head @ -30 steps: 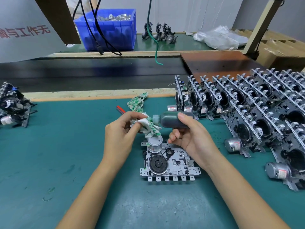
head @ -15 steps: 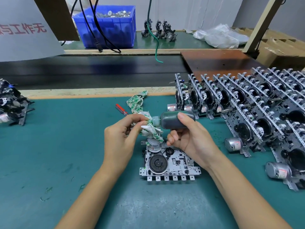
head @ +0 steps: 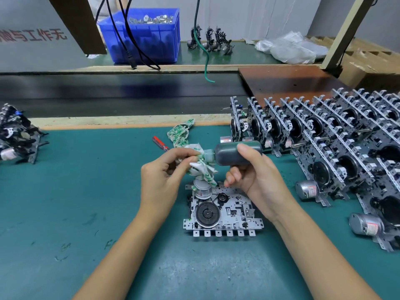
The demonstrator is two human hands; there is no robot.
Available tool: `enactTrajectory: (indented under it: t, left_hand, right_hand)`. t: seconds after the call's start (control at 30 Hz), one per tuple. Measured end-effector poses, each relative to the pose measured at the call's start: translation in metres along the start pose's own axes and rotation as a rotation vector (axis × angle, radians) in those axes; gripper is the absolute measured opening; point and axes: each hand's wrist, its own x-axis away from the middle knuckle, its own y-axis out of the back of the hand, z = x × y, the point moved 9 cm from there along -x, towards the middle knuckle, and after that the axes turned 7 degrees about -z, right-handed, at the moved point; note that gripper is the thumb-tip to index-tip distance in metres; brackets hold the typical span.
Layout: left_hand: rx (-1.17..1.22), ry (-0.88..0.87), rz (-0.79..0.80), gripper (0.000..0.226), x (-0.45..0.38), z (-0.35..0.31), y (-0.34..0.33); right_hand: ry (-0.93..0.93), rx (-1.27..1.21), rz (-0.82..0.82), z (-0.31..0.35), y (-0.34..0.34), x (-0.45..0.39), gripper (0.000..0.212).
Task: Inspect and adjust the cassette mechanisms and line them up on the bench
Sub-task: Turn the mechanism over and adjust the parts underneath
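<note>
A metal cassette mechanism [head: 229, 213] lies flat on the green mat [head: 86, 202] in front of me, its black flywheel up and a small motor at its far left corner. Above it my left hand [head: 162, 176] pinches a white-and-green cloth [head: 202, 167] against the nozzle of a dark bottle [head: 231, 153]. My right hand [head: 253, 174] grips that bottle, held level with its nozzle pointing left into the cloth. Rows of upright cassette mechanisms [head: 313, 135] stand lined up on the right.
A red-handled screwdriver [head: 160, 143] lies behind my left hand. A pile of dark mechanisms [head: 15, 135] sits at the left edge. Beyond the mat runs a black conveyor belt [head: 108, 92]; behind it are a blue bin [head: 147, 33] of metal parts, hanging cables and plastic bags.
Both hands hold the cloth and bottle much as before; the cloth has shifted slightly against the nozzle. The mechanism has not moved.
</note>
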Motion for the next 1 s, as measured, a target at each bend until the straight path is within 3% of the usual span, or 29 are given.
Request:
enactTrajectory:
  t: [0.13,0.53,0.83,1.0]
  left_hand:
    - [0.099,0.122,0.01,0.023,0.0,0.011,-0.003]
    - [0.099,0.143,-0.093,0.026,-0.007,0.018,0.017]
    - [0.468,0.366,0.057,0.026,-0.003,0.027,-0.001]
    - [0.333,0.3,0.016,0.032,-0.004,0.023,0.004]
  right_hand:
    - [-0.051,-0.059,-0.045,-0.001,0.009,-0.001,0.046]
    - [-0.102,-0.197,-0.123,-0.001,0.014,-0.003,0.035]
    - [-0.117,-0.143,-0.095,-0.007,0.011,-0.004,0.038]
    - [-0.072,-0.09,-0.088,-0.004,0.011,-0.003,0.039]
